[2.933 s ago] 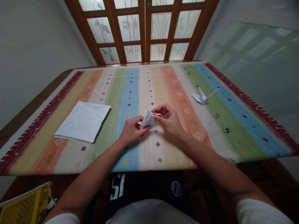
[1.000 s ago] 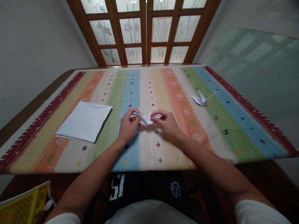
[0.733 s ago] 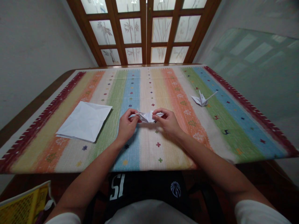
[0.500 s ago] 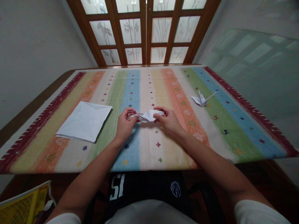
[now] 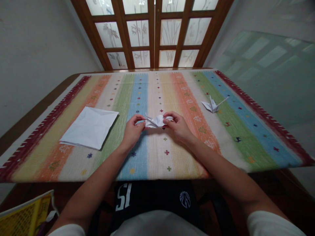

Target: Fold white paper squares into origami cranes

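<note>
Between my two hands, low over the middle of the table, is a folded white paper piece (image 5: 155, 122) with several creased points, like a partly shaped origami crane. My left hand (image 5: 134, 129) pinches its left end between thumb and fingers. At the other end my right hand (image 5: 177, 126) is closed on the paper, thumb in front. A thin pointed flap rises near my left fingertips. Farther right stands a finished-looking white paper crane (image 5: 212, 105), touched by neither hand. To the left lies a stack of white square paper sheets (image 5: 91, 127).
A striped tablecloth (image 5: 118, 131) covers the table. Behind its far edge are wooden doors with glass panes (image 5: 155, 32). Walls stand on both sides. At the lower left, below the table's edge, is a yellow basket (image 5: 24, 216).
The left fingers have shifted on the folded paper, and a thin flap on its left side now sticks up and outward. The right hand barely moved; the crane and sheets stayed put.
</note>
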Demonstrator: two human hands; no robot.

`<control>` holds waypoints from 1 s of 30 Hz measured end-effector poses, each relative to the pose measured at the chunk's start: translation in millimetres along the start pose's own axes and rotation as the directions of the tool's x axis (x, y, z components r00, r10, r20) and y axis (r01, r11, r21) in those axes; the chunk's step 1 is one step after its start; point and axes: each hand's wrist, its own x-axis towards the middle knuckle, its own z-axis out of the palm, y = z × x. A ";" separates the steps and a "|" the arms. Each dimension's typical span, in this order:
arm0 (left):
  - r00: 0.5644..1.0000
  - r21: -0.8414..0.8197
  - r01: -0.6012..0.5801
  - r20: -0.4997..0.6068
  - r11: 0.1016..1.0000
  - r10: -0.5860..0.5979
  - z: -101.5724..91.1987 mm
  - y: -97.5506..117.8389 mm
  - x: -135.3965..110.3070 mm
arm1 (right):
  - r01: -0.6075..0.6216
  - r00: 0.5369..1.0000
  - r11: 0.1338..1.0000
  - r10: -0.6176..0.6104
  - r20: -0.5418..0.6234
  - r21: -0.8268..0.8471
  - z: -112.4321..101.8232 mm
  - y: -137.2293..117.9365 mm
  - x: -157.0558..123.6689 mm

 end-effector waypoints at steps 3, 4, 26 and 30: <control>0.995 0.017 0.059 0.082 0.998 -0.060 -1.1 -1.5 0.1 | 0.011 1.000 1.000 -0.010 0.016 -0.023 0.3 -1.5 -0.6; 0.992 0.015 0.076 0.103 0.997 -0.077 -1.3 -1.8 0.0 | 0.011 1.000 1.000 -0.010 0.023 -0.028 0.4 -2.0 -1.0; 0.981 0.240 -0.088 0.191 0.967 0.042 -2.5 12.6 -6.0 | -0.213 0.971 0.977 0.213 0.111 -0.009 -7.8 -7.7 -1.5; 0.974 0.214 -0.081 0.222 0.973 0.032 -3.5 11.4 -5.8 | -0.284 0.945 0.956 0.266 0.193 0.075 -12.2 -8.2 -0.2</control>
